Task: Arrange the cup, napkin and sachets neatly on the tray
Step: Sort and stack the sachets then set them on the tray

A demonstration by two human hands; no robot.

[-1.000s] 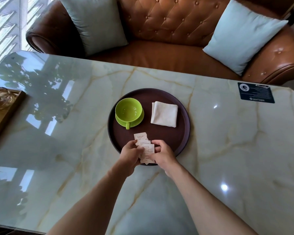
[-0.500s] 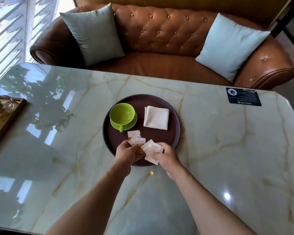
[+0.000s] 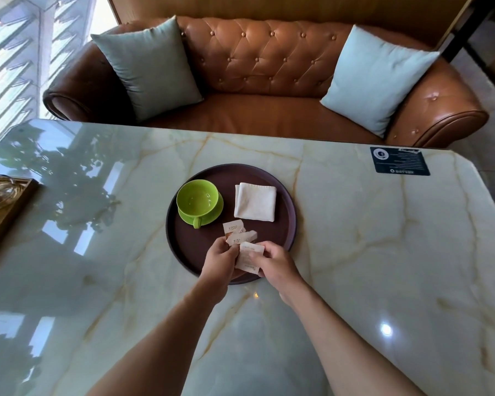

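Note:
A round dark brown tray (image 3: 286, 224) lies on the marble table. On its left part stands a green cup (image 3: 197, 199) on a green saucer, handle toward me. A folded white napkin (image 3: 255, 201) lies to the right of the cup. Several white sachets (image 3: 234, 228) overlap in a row at the tray's near side. My left hand (image 3: 219, 260) pinches the left edge of the sachets. My right hand (image 3: 275, 262) pinches the nearest sachet (image 3: 249, 257), which is tilted up off the tray.
A wooden tray (image 3: 9, 212) with a glass object sits at the table's left edge. A dark card (image 3: 399, 160) lies at the far right of the table. Behind the table is a brown leather sofa (image 3: 263, 67) with two pale cushions.
The camera has pulled back and tilted up. My right hand has brought its sachet back in from the right, over the near end of the row. My left hand stays on the sachets.

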